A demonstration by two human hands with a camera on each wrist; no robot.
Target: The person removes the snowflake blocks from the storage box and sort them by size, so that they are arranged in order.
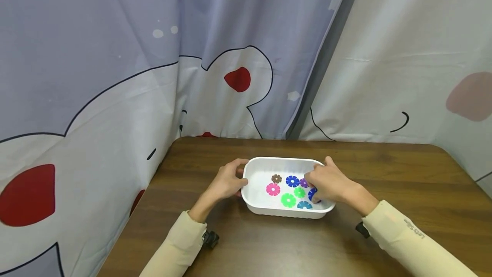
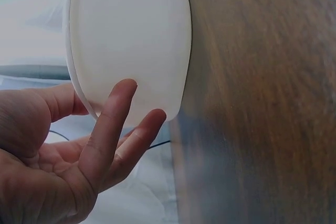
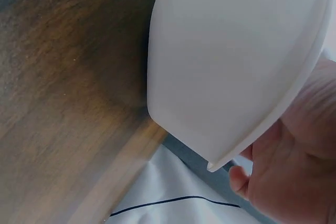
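Observation:
A white plastic tray sits on the wooden table with several flower-shaped notched discs inside. Among them are a pink disc, a brown disc, a green disc, a blue disc and a teal disc. My left hand holds the tray's left end, thumb at the rim and fingers against the outer wall. Over the right end, my right hand reaches down inside with bent fingers. They partly cover another dark blue disc; I cannot tell whether they pinch it.
The brown wooden table extends around the tray. Behind it and at the left hang printed curtains that meet the table's edges. A dark wrist device shows under the left sleeve.

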